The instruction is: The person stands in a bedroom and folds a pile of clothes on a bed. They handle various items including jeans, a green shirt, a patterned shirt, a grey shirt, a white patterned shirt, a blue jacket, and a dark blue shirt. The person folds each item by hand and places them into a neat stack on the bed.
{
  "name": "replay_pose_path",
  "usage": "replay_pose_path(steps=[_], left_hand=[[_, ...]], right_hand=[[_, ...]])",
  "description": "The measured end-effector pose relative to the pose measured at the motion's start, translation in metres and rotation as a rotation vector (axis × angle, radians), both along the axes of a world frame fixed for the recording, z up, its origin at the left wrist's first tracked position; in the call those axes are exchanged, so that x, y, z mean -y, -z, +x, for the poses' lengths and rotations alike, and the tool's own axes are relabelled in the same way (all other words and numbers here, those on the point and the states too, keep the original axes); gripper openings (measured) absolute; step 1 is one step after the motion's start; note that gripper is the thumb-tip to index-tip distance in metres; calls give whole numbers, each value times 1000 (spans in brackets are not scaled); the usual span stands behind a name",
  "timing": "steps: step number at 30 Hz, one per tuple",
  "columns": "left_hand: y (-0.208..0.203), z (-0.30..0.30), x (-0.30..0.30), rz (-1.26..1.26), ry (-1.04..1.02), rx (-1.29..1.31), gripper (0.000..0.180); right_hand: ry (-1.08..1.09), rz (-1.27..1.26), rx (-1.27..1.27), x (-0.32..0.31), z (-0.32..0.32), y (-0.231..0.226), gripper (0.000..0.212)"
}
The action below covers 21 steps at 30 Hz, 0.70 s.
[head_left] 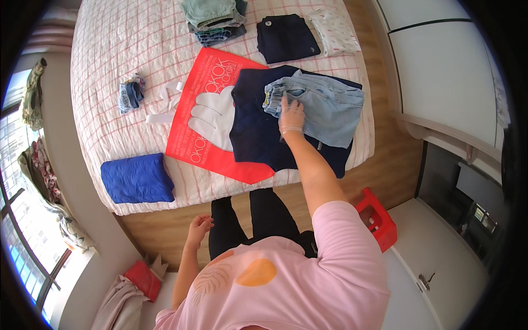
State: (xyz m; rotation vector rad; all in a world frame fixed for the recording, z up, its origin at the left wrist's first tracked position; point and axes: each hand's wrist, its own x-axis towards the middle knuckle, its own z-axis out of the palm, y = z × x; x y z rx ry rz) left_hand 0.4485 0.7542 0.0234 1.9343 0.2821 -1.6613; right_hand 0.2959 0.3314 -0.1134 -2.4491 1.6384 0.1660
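Observation:
My right hand (292, 114) lies on a pair of light blue denim pants (329, 110) with a gathered elastic waistband, its fingers stretched over the cloth just below the waistband. Nothing shows as gripped. A clear band, perhaps a thin glove's cuff, rings the wrist. The pants rest on a spread navy sleeveless top (258, 129). Under that top is a red bag (187, 132) with a large white hand print and white straps, flat on the bed. My left hand (199, 228) hangs beside my leg, fingers loosely curled and holding nothing.
On the checked quilt (118, 49) lie a folded blue garment (137, 179), a small denim bundle (131, 94), a stack of folded clothes (214, 19), folded navy clothing (287, 38) and a white patterned garment (334, 33). A red plastic stool (378, 220) stands on the floor at right.

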Motion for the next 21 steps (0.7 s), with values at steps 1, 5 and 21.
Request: replay_pose_path(steps=[1, 5, 21], left_hand=[[-5, -7, 9, -2, 25, 8, 26], [2, -14, 40, -97, 22, 16, 25], [117, -22, 226, 93, -161, -41, 43]], right_hand=[[-15, 95, 70, 9, -7, 0, 55], [521, 307, 736, 55, -81, -13, 49], [-29, -2, 21, 52, -32, 2, 90]])
